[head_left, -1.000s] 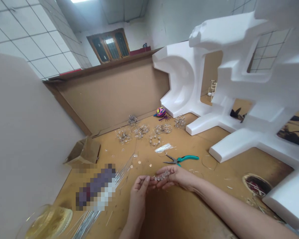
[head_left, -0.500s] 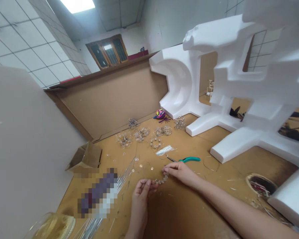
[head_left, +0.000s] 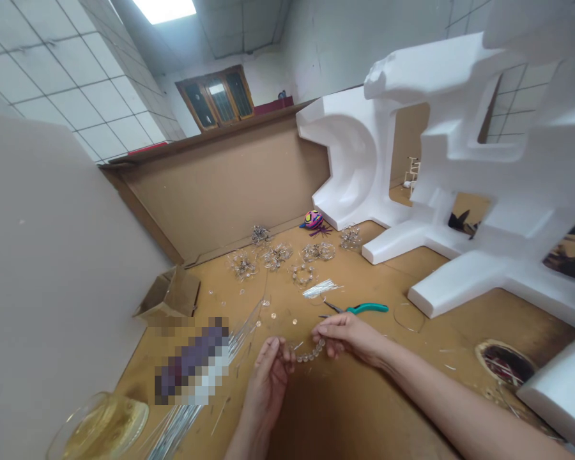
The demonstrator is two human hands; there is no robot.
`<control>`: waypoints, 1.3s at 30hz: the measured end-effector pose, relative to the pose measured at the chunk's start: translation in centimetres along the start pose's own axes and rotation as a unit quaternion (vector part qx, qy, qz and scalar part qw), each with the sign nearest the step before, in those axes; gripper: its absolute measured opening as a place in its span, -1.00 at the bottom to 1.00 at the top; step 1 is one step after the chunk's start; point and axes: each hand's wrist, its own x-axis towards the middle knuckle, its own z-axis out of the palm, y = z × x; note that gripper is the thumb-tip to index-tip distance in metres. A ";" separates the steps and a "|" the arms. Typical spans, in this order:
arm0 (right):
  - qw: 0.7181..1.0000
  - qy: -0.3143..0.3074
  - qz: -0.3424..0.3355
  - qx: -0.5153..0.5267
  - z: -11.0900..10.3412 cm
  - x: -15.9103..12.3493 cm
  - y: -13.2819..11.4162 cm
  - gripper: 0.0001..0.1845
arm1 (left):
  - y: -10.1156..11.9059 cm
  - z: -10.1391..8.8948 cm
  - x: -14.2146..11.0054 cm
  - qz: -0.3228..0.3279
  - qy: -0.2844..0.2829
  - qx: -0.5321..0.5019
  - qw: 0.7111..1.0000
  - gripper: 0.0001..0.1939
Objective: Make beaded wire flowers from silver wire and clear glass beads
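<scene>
Head view: from far away, I see both hands held up over a tan board (head_left: 345, 409). My right hand (head_left: 347, 337) pinches one end of a short string of glass beads (head_left: 310, 351), so the string stays up in a curve between the hands. My left hand (head_left: 268, 383) is curled by the other end; I cannot tell if it grips. Green-handled pliers (head_left: 359, 308) lie near, easy to reach, and wire bead bunches (head_left: 276, 257) sit farther off.

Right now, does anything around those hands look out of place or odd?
Yes: a bright pink and blue spider-shaped toy sits among the clear bead clusters, clashing with them. Loose clear beads also lie scattered near the bead strand in the right hand, as if spilled.
</scene>
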 end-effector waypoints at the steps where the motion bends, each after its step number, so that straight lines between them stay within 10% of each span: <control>1: 1.000 -0.005 0.003 0.010 0.0 -0.1 -0.1 -0.65 | 0.0 0.0 0.0 0.003 -0.008 -0.007 1.000 -0.77; 28: 0.961 0.078 0.020 -0.264 -1.5 -1.1 -0.8 -0.47 | -1.4 0.1 0.2 0.011 -0.044 0.108 0.993 -0.76; 30: 0.933 0.117 -0.004 -0.342 -2.8 -1.9 -2.0 -0.51 | -1.5 0.1 0.3 0.002 -0.047 0.094 0.994 -0.76; 35: 0.659 0.136 -0.017 -0.740 -5.4 -3.6 -4.0 -0.34 | -2.0 0.0 0.3 -0.001 -0.060 0.086 0.994 -0.77; 39: 0.578 0.098 0.051 -0.809 -4.8 -3.9 -3.5 -0.21 | -2.1 0.0 0.2 0.018 -0.071 0.104 0.992 -0.77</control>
